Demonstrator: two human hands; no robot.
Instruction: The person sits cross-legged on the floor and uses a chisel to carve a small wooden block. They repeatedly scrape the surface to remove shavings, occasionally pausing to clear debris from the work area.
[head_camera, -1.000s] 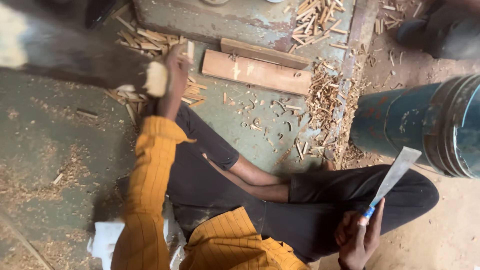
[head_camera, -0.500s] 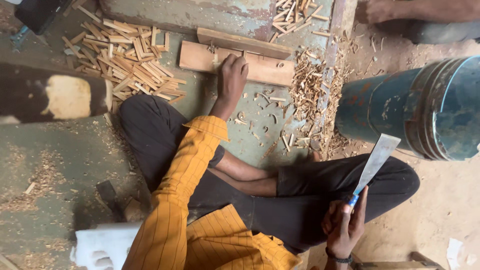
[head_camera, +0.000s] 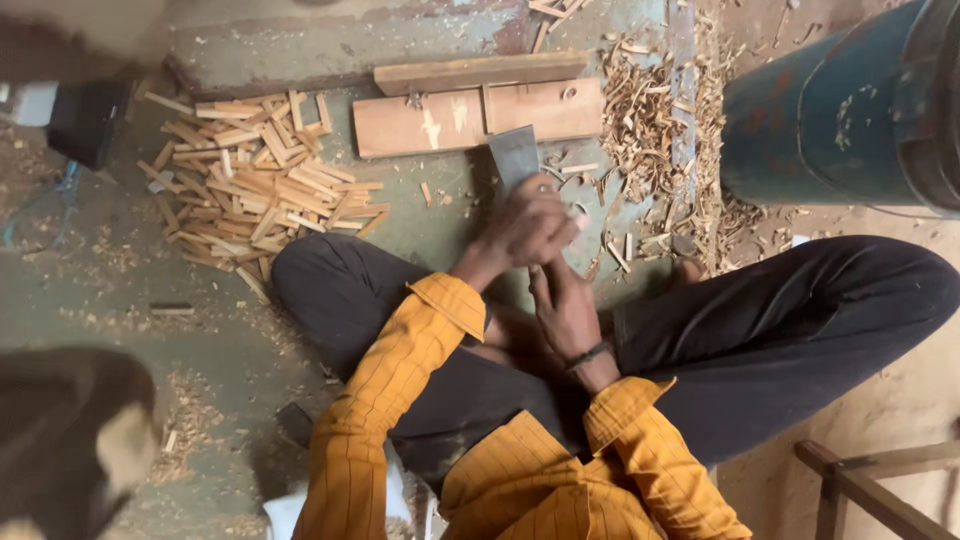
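Observation:
I sit cross-legged on the floor in an orange shirt and dark trousers. My left hand (head_camera: 532, 225) is closed in front of my knees. A flat grey metal blade (head_camera: 514, 155) sticks out just above its knuckles, pointing at a flat wooden board (head_camera: 440, 120). My right hand (head_camera: 566, 308), with a dark wristband, lies directly behind the left one, its fingers tucked under it. The blade's handle and what the right fingers grip are hidden. A pile of short wooden sticks (head_camera: 255, 190) lies to the left of my left knee.
A thinner wooden strip (head_camera: 480, 72) lies beyond the board. Wood shavings (head_camera: 645, 120) are heaped to the right, beside a large blue drum (head_camera: 830, 115). A dark box (head_camera: 85, 120) sits at far left, a wooden frame (head_camera: 860, 480) at bottom right. A blurred dark shape (head_camera: 70, 430) is at lower left.
My right hand swung the blade in from beside my right knee to the middle. My left hand left the board and came back to meet it. The view shifted right.

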